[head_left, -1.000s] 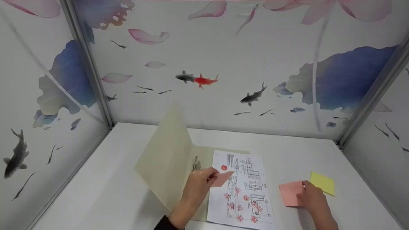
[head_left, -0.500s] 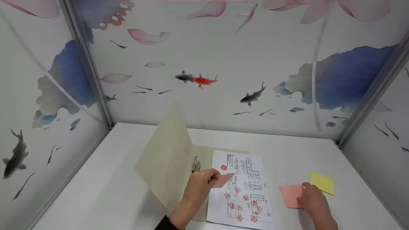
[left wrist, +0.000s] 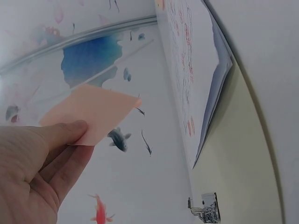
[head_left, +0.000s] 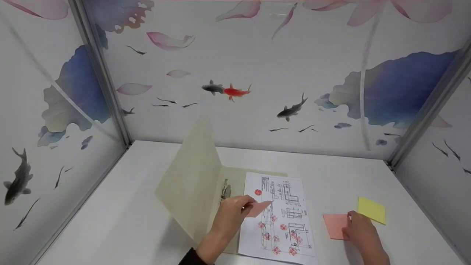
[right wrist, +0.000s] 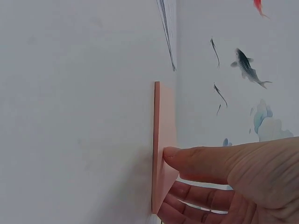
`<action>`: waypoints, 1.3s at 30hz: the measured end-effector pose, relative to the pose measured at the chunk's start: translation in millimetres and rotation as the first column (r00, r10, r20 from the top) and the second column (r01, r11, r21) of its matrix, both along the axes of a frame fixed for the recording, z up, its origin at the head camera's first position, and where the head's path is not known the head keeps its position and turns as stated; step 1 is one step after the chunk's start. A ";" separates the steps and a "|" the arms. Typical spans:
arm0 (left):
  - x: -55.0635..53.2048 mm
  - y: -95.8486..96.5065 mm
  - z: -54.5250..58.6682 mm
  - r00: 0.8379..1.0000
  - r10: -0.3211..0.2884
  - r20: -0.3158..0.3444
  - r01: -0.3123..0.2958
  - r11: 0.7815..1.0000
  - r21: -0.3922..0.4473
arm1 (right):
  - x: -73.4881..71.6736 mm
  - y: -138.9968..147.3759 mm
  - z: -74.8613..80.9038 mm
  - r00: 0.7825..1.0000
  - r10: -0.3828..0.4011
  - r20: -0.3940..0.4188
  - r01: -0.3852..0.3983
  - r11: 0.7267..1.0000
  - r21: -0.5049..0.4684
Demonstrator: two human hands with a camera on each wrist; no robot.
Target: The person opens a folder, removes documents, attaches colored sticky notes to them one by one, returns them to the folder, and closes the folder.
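Note:
My left hand (head_left: 230, 215) pinches a single pink sticky note (left wrist: 96, 112) between thumb and fingers. The note hovers over a stack of printed drawings (head_left: 290, 206) with red stamps. Those sheets lie in an open cream file folder (head_left: 191, 184), whose cover stands tilted up at the left. At the right, my right hand (head_left: 362, 232) grips a pad of pink sticky notes (head_left: 335, 226) at its edge. In the right wrist view the thumb is on the pad's face, with the other fingers round its side.
A yellow sticky note pad (head_left: 372, 210) lies just beyond my right hand. The folder's metal clip (head_left: 225, 189) sits near its spine. Walls printed with fish and petals enclose the white table (head_left: 147, 162) at the back and sides.
The pink pad has come slightly toward me and now looks flatter on the table, with my right hand still on it. My left hand and its note have shifted slightly right and nearer.

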State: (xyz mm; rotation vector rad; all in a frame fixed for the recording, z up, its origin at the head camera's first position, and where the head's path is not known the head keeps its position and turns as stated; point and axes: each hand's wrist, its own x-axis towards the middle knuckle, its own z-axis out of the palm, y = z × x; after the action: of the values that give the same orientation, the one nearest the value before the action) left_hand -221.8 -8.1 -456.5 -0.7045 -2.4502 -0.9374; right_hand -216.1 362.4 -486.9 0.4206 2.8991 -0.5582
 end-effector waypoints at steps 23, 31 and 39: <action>6.7 11.2 -6.1 0.987 -0.072 -0.144 0.049 0.986 -0.160 | 3.7 -68.5 21.4 0.974 0.090 -0.207 -0.131 0.972 -0.193; 8.9 13.6 -6.4 0.950 -0.167 -0.263 0.105 0.967 -0.234 | 6.1 -114.2 19.4 0.943 0.249 -0.223 -0.325 0.836 -0.441; 12.0 19.5 -7.2 0.939 -0.189 -0.287 0.101 0.951 -0.294 | 8.3 -125.3 19.6 0.891 0.394 -0.228 -0.449 0.684 -0.575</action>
State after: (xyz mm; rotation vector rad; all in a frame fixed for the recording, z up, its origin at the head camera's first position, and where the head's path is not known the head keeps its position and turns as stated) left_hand -209.8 11.4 -463.7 -1.0569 -2.2848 -0.4876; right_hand -207.8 237.1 -467.3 -0.3735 2.5235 -1.3822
